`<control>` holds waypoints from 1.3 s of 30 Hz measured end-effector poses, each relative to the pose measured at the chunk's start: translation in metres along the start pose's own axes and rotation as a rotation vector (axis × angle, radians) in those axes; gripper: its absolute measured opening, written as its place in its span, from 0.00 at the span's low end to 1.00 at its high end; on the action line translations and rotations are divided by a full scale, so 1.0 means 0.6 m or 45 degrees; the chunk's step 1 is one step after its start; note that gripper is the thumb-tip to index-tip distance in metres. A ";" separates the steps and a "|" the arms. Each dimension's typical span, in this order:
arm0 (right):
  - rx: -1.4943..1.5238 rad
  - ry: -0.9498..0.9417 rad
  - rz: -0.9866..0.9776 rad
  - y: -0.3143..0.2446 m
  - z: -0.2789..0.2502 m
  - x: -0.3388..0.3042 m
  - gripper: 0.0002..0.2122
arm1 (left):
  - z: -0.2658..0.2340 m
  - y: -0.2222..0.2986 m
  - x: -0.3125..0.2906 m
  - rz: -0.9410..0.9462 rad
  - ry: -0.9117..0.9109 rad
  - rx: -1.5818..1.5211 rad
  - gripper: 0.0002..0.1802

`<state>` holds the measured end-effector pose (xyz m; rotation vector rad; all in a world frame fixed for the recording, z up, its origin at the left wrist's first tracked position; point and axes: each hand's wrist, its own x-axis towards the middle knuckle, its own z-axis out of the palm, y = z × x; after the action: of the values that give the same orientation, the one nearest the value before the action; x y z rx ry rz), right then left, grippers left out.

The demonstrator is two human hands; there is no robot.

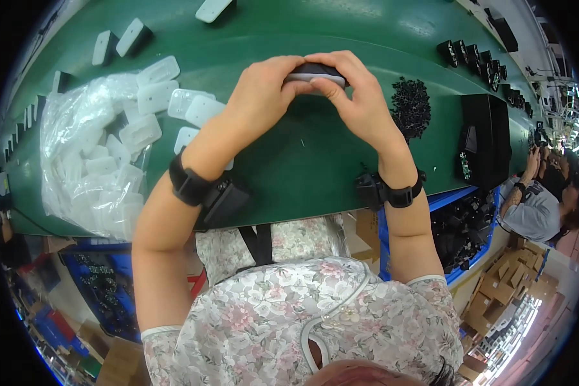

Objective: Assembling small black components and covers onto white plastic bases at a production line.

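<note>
Both hands grip a small rounded plastic casing (316, 73), black on top with a white lower edge, above the green table. My left hand (266, 85) closes on its left end, thumb underneath. My right hand (354, 90) wraps the other end, fingers over the top and thumb pressed to the near white side. Part of the casing is hidden by the fingers. Left of my left forearm, loose white plastic covers (202, 110) lie beside a clear plastic bag (61, 145) full of similar covers. A heap of tiny black parts (410, 108) lies right of my right hand.
A black box (492, 138) stands at the table's right edge. White-and-black casings (134, 37) stand at the far left; black pieces (473, 58) line the far right. Blue bins (473, 225) sit below the table edge. Another person (535, 202) works at right.
</note>
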<state>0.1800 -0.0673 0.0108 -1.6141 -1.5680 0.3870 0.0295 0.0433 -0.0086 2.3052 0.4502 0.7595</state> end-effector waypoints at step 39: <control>-0.728 0.093 0.268 0.028 -0.093 -0.133 0.05 | -0.160 -0.015 -0.025 -0.194 0.255 0.226 0.08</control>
<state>0.2178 -0.1584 0.0068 -2.2107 -1.5387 -0.0242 -0.0432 0.0888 0.0382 2.3325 0.8029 0.9096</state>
